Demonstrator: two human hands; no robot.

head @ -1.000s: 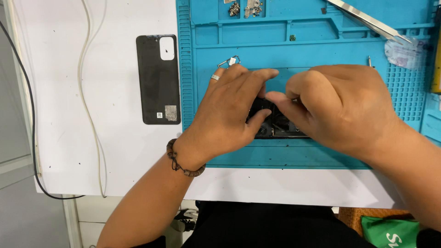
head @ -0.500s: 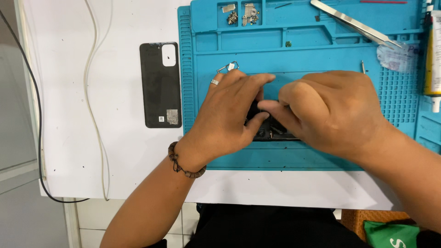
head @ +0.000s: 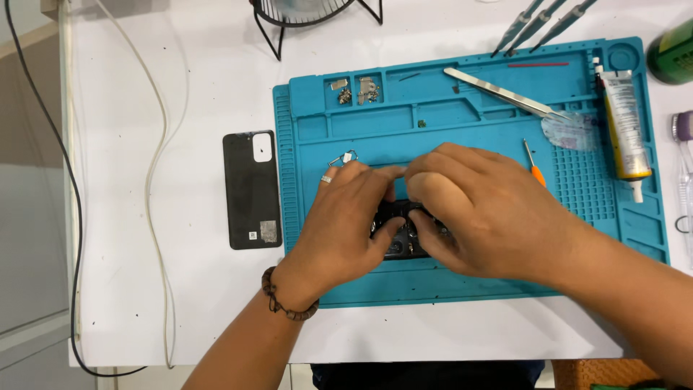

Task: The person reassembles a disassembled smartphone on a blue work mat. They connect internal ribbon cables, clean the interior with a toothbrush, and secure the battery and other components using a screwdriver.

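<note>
I am still keeping my left hand point(head: 346, 224) and right hand point(head: 480, 217) closed around the dark phone point(head: 398, 230), grip unchanged from before.

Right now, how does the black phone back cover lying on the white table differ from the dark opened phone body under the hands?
The black phone back cover lies untouched on the white table, off the mat; the dark phone body sits on the blue silicone work mat, gripped by the left hand and right hand. The cover shows whole; the body is mostly hidden. Both are dark and lie flat.
</note>
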